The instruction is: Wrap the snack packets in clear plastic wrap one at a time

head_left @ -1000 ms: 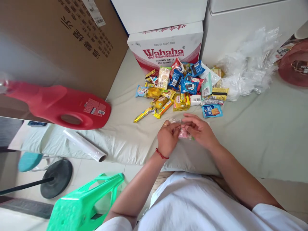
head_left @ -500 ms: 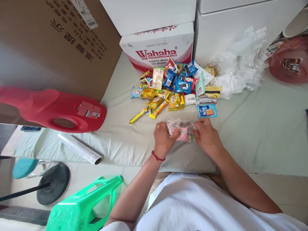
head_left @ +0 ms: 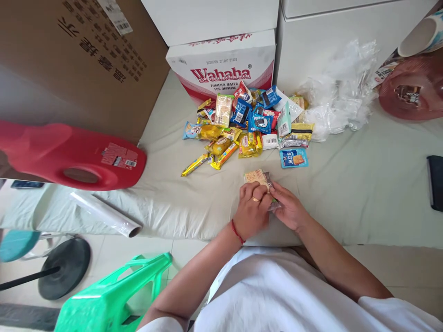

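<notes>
Near the front edge of the covered surface, both my hands are closed on a clear plastic bag of snack packets (head_left: 255, 176). A beige cracker-like packet and a dark brown one show through it. My left hand (head_left: 253, 205) lies over the bag with curled fingers that hide much of it. On the other side, my right hand (head_left: 289, 205) pinches the bag's right edge with the thumb on top. Beyond the hands lies a pile of wrapped snacks (head_left: 259, 123). A flat blue snack packet (head_left: 294, 158) is at its near right corner.
A Wahaha water carton (head_left: 221, 69) stands behind the pile, with crumpled clear plastic bags (head_left: 341, 92) to its right. At left are a large red bottle (head_left: 79, 157), a roll of plastic film (head_left: 107, 214) and a brown carton (head_left: 86, 60). A black phone (head_left: 435, 182) lies far right.
The bag has been turned over, so its beige packet shows instead of the pink one. My left hand has moved right across it, closer to my right hand. The view has shifted slightly.
</notes>
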The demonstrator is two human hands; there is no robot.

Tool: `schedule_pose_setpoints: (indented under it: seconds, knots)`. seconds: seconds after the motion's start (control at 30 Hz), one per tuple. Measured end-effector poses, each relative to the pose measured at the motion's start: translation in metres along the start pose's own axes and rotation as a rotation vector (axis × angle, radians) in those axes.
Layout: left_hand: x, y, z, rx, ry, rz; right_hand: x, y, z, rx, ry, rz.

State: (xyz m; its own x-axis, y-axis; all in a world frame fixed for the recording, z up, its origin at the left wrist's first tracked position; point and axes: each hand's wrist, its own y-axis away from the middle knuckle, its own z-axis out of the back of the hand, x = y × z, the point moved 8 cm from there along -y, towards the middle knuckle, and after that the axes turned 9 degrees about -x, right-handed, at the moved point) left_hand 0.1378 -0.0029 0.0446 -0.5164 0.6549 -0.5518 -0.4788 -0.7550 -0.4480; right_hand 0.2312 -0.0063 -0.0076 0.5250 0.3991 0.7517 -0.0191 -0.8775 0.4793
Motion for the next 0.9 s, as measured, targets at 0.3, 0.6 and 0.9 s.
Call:
schedule_pose_setpoints:
  seconds: [0.3, 0.6, 0.9]
  knots:
    - [0.063, 0.036, 0.039, -0.411, 0.499, 0.879, 0.000, -0.002, -0.006, 0.007, -0.024, 0.143]
    - [0.042, 0.016, -0.001, -0.085, 0.864, 0.911, 0.026, 0.009, 0.019, 0.102, 0.217, 0.183]
    - [0.115, 0.086, 0.081, -0.166, -0.057, 0.884, 0.321, 0.018, 0.261, -1.064, 0.700, 0.959]
